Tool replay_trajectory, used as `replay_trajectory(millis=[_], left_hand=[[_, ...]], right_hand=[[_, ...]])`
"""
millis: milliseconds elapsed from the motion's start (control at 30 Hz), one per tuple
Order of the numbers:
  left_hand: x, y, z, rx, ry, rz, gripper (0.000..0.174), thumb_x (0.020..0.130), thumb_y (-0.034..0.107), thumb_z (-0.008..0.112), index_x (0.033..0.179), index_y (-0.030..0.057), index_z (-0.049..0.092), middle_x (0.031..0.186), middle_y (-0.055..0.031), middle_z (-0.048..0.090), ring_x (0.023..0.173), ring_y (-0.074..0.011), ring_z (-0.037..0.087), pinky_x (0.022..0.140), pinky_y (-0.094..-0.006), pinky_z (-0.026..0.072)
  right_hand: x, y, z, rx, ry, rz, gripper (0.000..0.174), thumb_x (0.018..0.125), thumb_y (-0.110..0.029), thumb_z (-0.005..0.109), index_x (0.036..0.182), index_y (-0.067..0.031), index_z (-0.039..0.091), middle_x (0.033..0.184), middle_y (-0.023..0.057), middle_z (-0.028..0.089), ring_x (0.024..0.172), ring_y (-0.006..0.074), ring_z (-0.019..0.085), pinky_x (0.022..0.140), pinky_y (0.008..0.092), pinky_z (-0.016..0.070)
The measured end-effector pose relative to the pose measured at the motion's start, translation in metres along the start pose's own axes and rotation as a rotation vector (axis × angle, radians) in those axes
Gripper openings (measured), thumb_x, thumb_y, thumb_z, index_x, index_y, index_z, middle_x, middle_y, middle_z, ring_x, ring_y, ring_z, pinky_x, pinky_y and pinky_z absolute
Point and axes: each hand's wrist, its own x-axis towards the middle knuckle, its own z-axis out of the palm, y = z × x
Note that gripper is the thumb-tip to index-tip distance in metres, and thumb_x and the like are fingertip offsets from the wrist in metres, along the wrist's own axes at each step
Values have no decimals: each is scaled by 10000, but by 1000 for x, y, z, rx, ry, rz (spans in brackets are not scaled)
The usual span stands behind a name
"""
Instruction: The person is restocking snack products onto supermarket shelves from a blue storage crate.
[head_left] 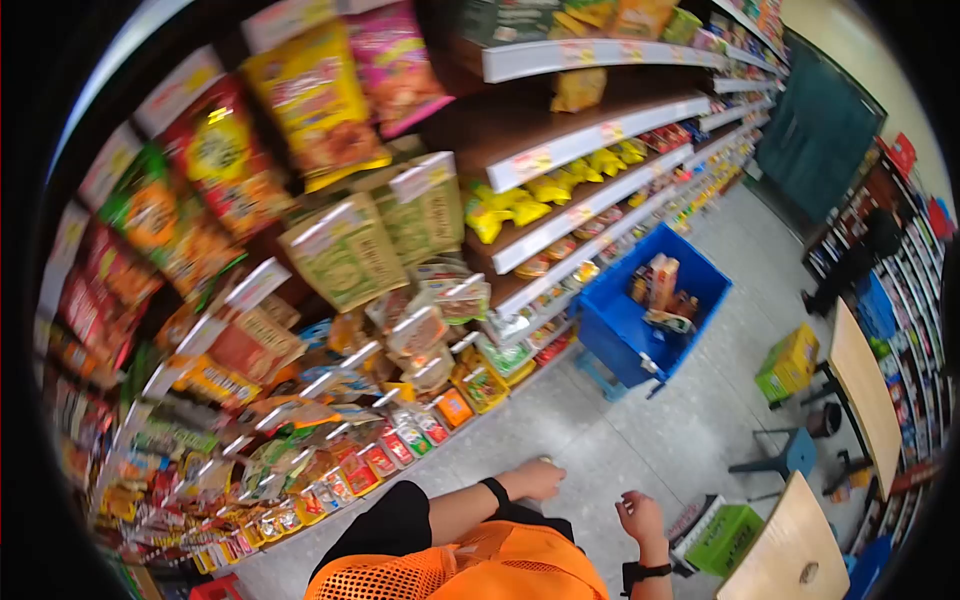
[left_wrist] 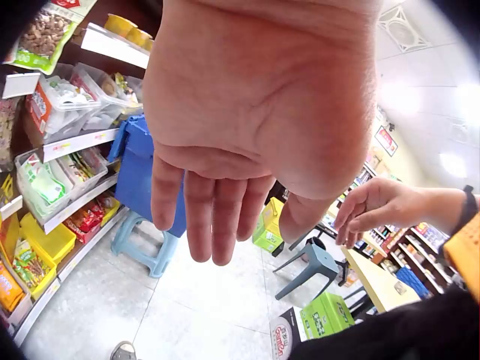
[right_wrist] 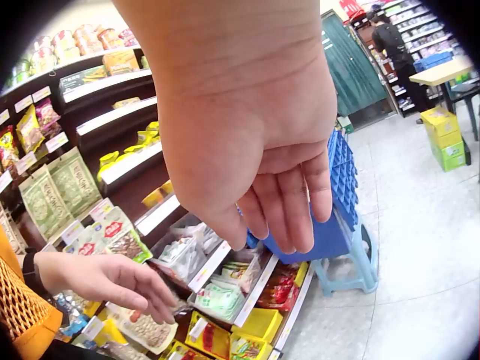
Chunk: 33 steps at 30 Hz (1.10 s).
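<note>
My left hand (head_left: 540,480) hangs low in front of the body, nearer the shelves, with nothing in it. Its fingers (left_wrist: 214,217) are extended and relaxed in the left wrist view. Off to the right, my right hand (head_left: 640,515) is also empty, its fingers (right_wrist: 289,202) loose and pointing down in the right wrist view. Ahead of both hands, well beyond reach of the fingertips, a blue bin (head_left: 613,330) stands on a light blue stool (right_wrist: 349,266). Several packaged goods (head_left: 663,282) lie inside it.
Snack shelves (head_left: 600,130) with hanging bags (head_left: 320,100) run along the left. At right are wooden tables (head_left: 790,545), a dark blue stool (head_left: 785,455), a green box (head_left: 725,540) and a yellow-green carton (head_left: 788,365). A person in dark clothes (right_wrist: 390,45) stands farther back.
</note>
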Motion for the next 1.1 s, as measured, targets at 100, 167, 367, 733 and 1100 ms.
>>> replay_trajectory(millis=[100, 167, 367, 733, 1100], left_hand=[[59, -8, -29, 37, -30, 55, 303, 853, 237, 604, 1077, 38, 646, 1039, -213, 699, 1000, -400, 663, 846, -510, 524], [94, 3, -62, 36, -44, 63, 317, 853, 234, 607, 1097, 33, 641, 1046, -213, 698, 1003, -396, 663, 847, -506, 527], [198, 47, -133, 180, -125, 162, 332, 873, 216, 607, 1125, 0, 620, 1071, -209, 693, 1030, -393, 654, 879, -499, 518], [373, 117, -132, 166, -156, 217, 333, 892, 257, 627, 1133, 29, 615, 1095, -188, 685, 1034, -391, 643, 859, -503, 514], [499, 232, -175, -26, 167, -8, 362, 890, 281, 649, 1175, 60, 629, 1064, -151, 705, 991, -354, 666, 834, -457, 526]], right_hand=[[27, 9, -48, -13, 22, 80, 242, 827, -243, 732, 978, -55, 721, 846, 124, 738, 760, 284, 720, 691, 398, 564], [45, 27, -76, -9, 36, 138, 244, 829, -241, 732, 991, -59, 720, 864, 121, 740, 773, 281, 724, 701, 402, 570], [63, 84, -125, -50, 152, 248, 231, 837, -207, 729, 981, -28, 714, 864, 136, 740, 778, 293, 723, 692, 386, 564], [69, 264, -162, 103, 175, 476, 215, 798, -158, 746, 949, -12, 700, 790, 134, 727, 721, 252, 722, 690, 357, 570], [174, 434, -306, 36, 187, 293, 244, 802, -201, 738, 964, -22, 712, 822, 143, 735, 737, 299, 715, 705, 395, 565]])
